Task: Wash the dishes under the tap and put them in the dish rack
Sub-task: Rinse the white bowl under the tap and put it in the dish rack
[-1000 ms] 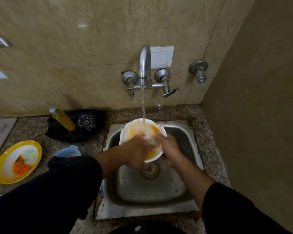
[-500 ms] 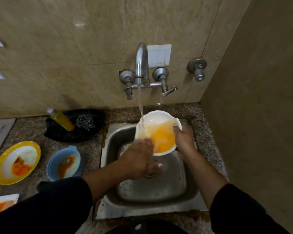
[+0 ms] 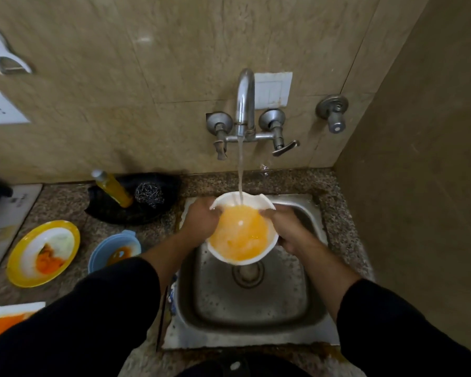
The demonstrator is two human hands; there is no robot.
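Inside, bowl (image 3: 257, 200) floor beneath orange water (image 3: 239, 236)

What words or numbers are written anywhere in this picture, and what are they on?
No text here can be read.
On the pale board at the left edge: faint dark marks, too blurred to read.
On the yellow bottle: no label shows.
On the white bowl: no print seen.

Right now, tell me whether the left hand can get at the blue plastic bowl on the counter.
Probably yes, once freed: the left hand grips the white scalloped bowl, but the blue plastic bowl lies nearby to its left with nothing between.
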